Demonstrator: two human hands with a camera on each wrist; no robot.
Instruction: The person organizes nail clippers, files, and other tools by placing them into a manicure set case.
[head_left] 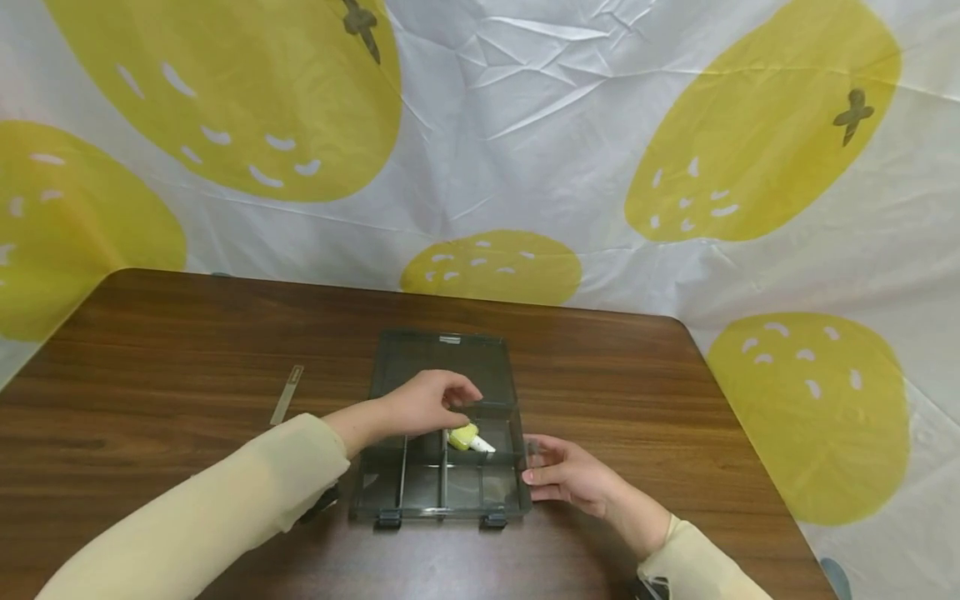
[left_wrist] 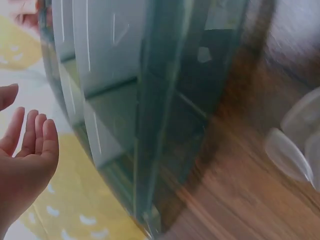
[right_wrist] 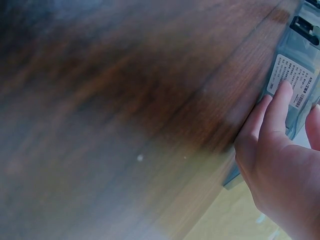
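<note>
A dark, see-through divided box (head_left: 425, 510) lies on the table with its lid (head_left: 442, 362) swung back. In one compartment lies a small yellow bottle with a white cap (head_left: 465, 437). My left hand (head_left: 429, 402) hovers over the box, thumb and fingers apart, the thumb close above the bottle. In the left wrist view the same hand (left_wrist: 32, 155) holds nothing. At the box's right wall is my right hand (head_left: 566, 475), its fingers touching the outer side. The right wrist view shows those fingers (right_wrist: 281, 107) laid against a white printed label (right_wrist: 295, 75) on that wall.
A narrow flat strip (head_left: 287, 395) lies on the brown wooden table (head_left: 615, 392), left of the box. Two black latches (head_left: 387, 520) stick out at the box's near edge. Behind the table hangs a white cloth (head_left: 510, 158) with large yellow fruit.
</note>
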